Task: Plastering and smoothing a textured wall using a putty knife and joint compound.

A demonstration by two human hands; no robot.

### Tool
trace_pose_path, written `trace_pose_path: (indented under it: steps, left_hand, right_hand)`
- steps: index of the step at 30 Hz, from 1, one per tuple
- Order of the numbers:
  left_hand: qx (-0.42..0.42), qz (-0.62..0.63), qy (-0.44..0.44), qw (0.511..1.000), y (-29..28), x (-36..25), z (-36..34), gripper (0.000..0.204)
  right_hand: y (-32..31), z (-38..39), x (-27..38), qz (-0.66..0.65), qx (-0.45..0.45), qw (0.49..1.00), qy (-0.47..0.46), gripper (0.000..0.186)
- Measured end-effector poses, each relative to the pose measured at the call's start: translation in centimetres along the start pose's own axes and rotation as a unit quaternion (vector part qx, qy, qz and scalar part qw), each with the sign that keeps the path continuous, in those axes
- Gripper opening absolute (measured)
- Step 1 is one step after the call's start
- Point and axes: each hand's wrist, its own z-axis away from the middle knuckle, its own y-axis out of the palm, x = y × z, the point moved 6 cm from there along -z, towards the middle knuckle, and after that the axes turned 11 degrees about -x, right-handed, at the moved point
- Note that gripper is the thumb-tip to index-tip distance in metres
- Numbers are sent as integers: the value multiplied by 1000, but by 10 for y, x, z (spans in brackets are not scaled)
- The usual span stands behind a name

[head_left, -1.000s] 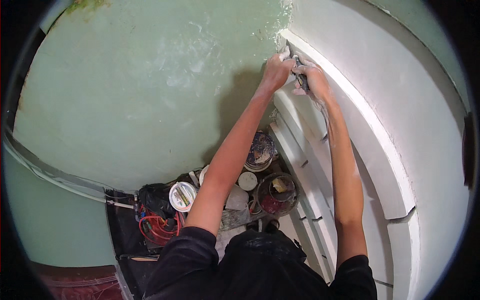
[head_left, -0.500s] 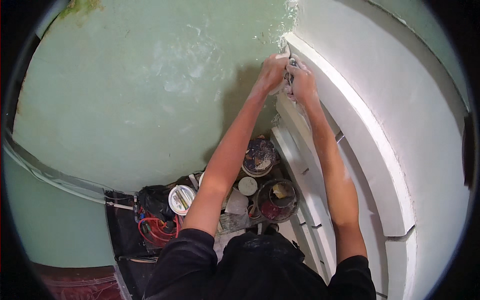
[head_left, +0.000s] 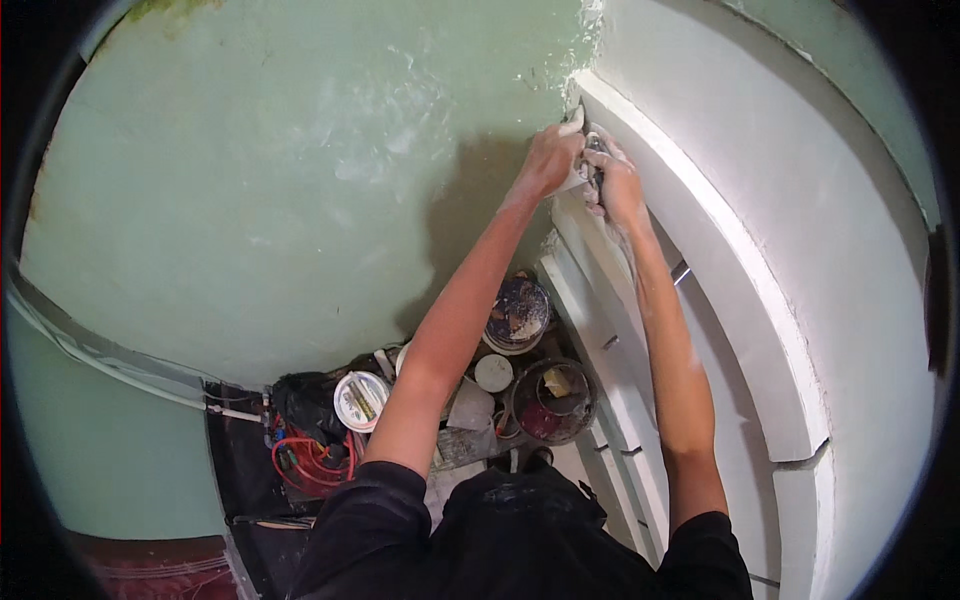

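1. The left hand (head_left: 552, 160) is working up at the right edge of the green wall (head_left: 300, 200), its whitened thumb pointing upward and its fingers curling in; what those fingers are closing on, I cannot tell.
2. Right beside it, the right hand (head_left: 619, 182) is clamping its fingers around a dark-handled tool (head_left: 597, 176), the handle partly showing between the whitened fingers.
3. And that tool is sitting just below the upper end of the curved white moulding (head_left: 740, 290), near the corner where moulding and green wall are meeting.
4. Both forearms are stretching up from black sleeves (head_left: 372, 500) at the bottom, the left one crossing in front of the green wall and the right one in front of the moulding.
5. Down by the green wall's lower edge, a white tub (head_left: 361, 400) is standing near a black bag (head_left: 308, 405), with a red hose (head_left: 310, 470) coiling just below.
6. Right of the left forearm, a crusted bucket (head_left: 517, 310) is standing near a small round pale container (head_left: 494, 373).
7. Beside the white steps (head_left: 585, 300), a dark bucket (head_left: 586, 418) is holding a yellowish block (head_left: 557, 383).
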Motion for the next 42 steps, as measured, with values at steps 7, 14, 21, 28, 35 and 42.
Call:
trace_pose_path:
  steps: [7, 14, 21, 28, 35, 42]
  left_hand:
    - [4, 2, 20, 1000, 4, -5, -1, 33]
    - [29, 8, 9, 1000, 11, -1, -13, 34]
    - [12, -143, 301, 943, -3, 8, -14, 32]
    - [57, 20, -44, 997, 2, 8, 19, 40]
    - [33, 5, 7, 999, 9, 0, 20, 35]
    - [39, -86, 153, 984, 7, 18, 0, 32]
  right_hand:
    - [1, 4, 3, 12, -31, 999, 7, 40]
    - [9, -11, -15, -66, -64, 996, -8, 38]
    - [23, -18, -14, -47, -36, 998, 1, 38]
    - [-1, 12, -22, -11, -27, 1000, -9, 49]
    - [-5, 13, -24, -41, -39, 998, 9, 49]
    - [11, -6, -35, -67, -72, 995, 7, 47]
